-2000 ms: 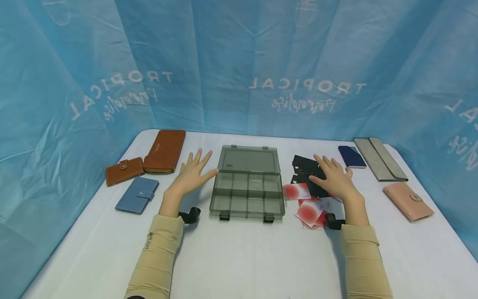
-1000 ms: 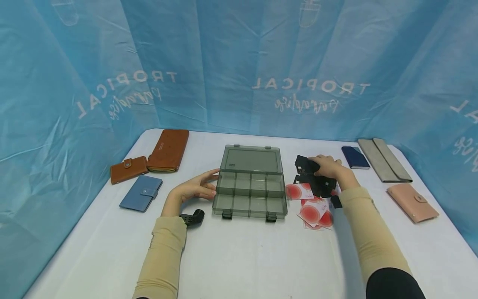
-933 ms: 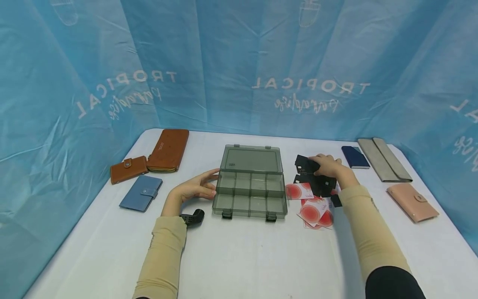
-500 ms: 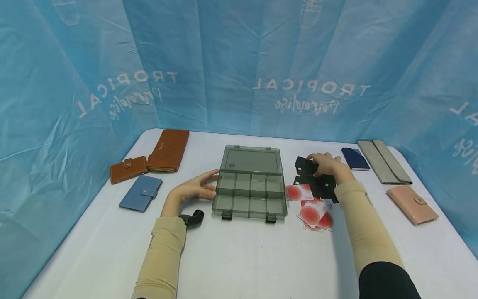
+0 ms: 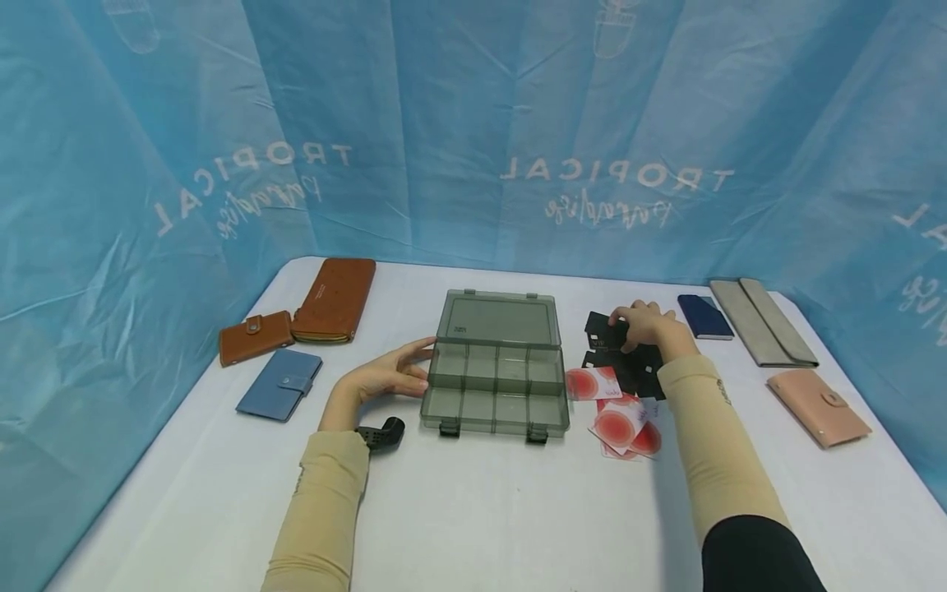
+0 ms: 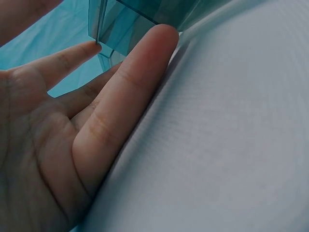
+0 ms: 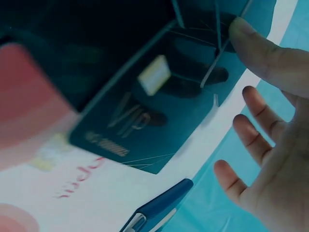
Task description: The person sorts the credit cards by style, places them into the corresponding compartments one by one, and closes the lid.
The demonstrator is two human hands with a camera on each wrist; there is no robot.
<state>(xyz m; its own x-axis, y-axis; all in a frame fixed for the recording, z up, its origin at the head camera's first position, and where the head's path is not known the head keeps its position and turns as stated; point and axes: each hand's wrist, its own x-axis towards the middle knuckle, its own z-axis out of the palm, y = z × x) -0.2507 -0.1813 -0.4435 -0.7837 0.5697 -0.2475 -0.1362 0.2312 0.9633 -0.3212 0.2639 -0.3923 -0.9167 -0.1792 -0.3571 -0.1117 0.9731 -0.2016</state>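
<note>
In the head view a translucent green compartment box [image 5: 494,386] lies at the middle of the table with its lid [image 5: 501,319] folded back. My left hand [image 5: 383,374] rests at its left side, thumb and fingertips touching the wall; the left wrist view shows the thumb [image 6: 125,92] fairly straight against the box. To the right, my right hand [image 5: 645,325] pinches a black card [image 5: 602,329] printed VIP, thumb and index finger at its edges. The index fingertip is hidden in the right wrist view, where the other fingers [image 7: 256,140] stand off the card. More black cards [image 5: 614,368] lie beneath.
Red and white cards [image 5: 617,423] overlap in front of the black ones. On the left lie two brown wallets [image 5: 334,300] and a blue wallet [image 5: 277,385]. A navy card holder [image 5: 704,316], a grey folded case [image 5: 762,321] and a pink wallet [image 5: 817,407] lie at right.
From spread above the table, my left hand has come to the box's side. My right hand has lowered onto the black cards and taken hold of one; the black cards beneath have shifted slightly.
</note>
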